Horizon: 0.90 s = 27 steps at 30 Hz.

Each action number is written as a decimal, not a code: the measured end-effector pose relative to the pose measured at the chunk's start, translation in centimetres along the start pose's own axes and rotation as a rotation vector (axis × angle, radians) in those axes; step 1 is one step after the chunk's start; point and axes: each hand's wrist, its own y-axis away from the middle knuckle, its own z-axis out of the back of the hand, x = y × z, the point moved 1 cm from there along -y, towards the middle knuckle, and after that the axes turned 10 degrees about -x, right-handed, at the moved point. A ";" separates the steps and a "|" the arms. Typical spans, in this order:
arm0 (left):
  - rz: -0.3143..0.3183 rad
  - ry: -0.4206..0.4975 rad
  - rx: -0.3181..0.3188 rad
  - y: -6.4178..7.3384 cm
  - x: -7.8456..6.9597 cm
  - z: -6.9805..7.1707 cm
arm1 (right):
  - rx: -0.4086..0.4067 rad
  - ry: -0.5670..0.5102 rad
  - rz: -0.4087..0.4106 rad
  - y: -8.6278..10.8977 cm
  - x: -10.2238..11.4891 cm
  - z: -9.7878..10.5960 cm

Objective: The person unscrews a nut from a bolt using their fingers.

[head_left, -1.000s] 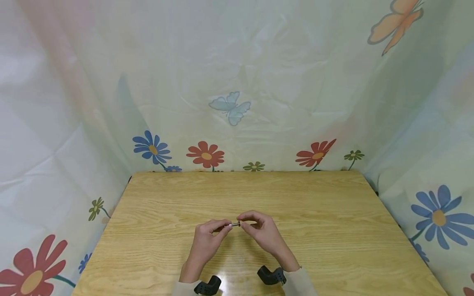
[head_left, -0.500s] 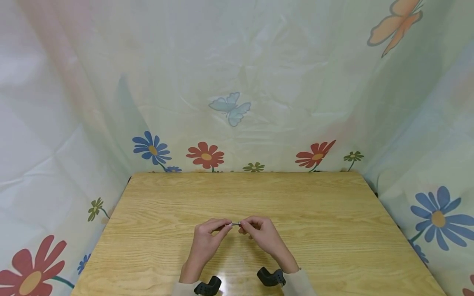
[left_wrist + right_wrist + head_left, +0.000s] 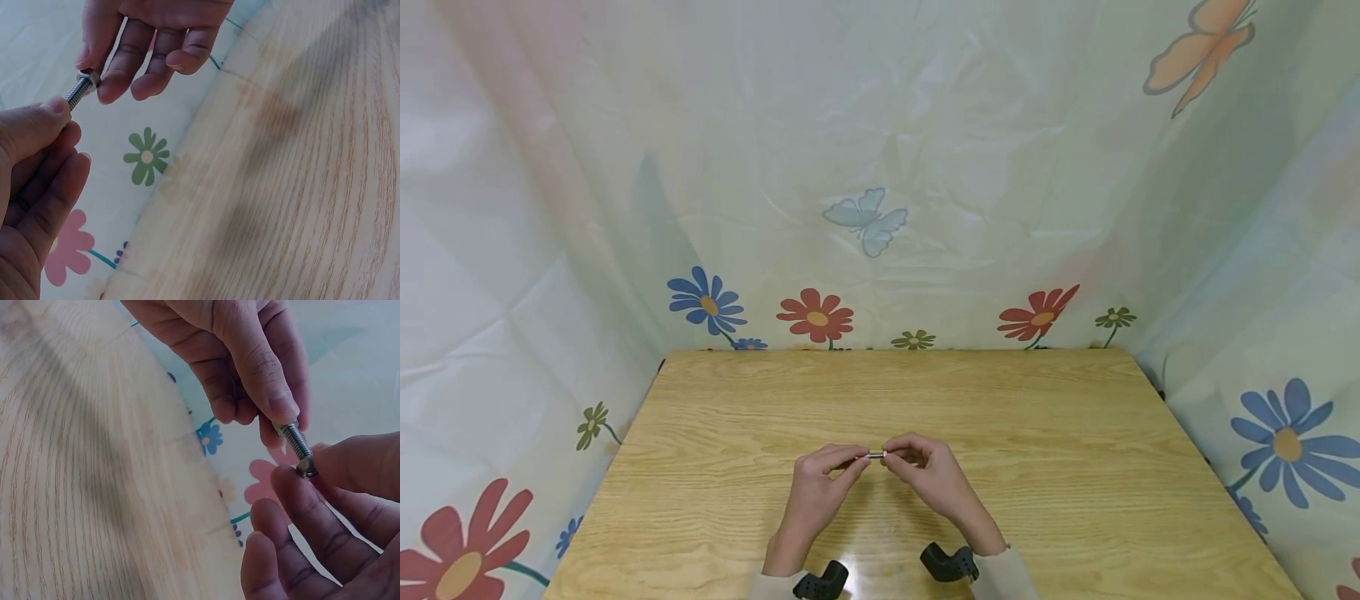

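Over the front middle of the table, my left hand point(image 3: 820, 485) pinches one end of a small silver bolt point(image 3: 876, 456) between thumb and fingers. Its threaded shank point(image 3: 76, 94) shows bare between the two hands, lying roughly level. My right hand point(image 3: 937, 477) holds a metal nut point(image 3: 306, 467) at the bolt's other end, thumb on one side and index finger on the other. The right hand's remaining fingers point(image 3: 265, 550) are spread loosely away from the bolt. The bolt's left end is hidden under my left thumb point(image 3: 281, 406).
Both hands are above a light wooden table point(image 3: 1037, 433). A pale curtain point(image 3: 970, 167) printed with flowers and butterflies closes off the back and sides. Black camera mounts point(image 3: 950, 561) sit at both wrists, beside light sleeves point(image 3: 1003, 575).
My right thumb and fingers have slid back and forth across the nut, thumb forward half a second ago and drawn back now. My left hand keeps still on the bolt.
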 end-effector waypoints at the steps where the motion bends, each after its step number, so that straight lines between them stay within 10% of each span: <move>1: -0.001 -0.003 -0.001 0.0 0.0 0.0 | -0.001 -0.001 0.009 0.0 0.0 0.0; 10: 0.021 -0.010 -0.022 0.0 -0.2 0.0 | -0.037 -0.049 0.050 -0.1 -0.2 -0.1; 16: 0.019 0.000 -0.040 0.0 -0.1 -0.1 | -0.092 -0.031 -0.082 -0.2 -0.4 -0.3; 27: -0.041 0.001 -0.040 -0.1 0.4 -0.2 | -0.015 -0.003 -0.071 -0.2 -0.5 -0.5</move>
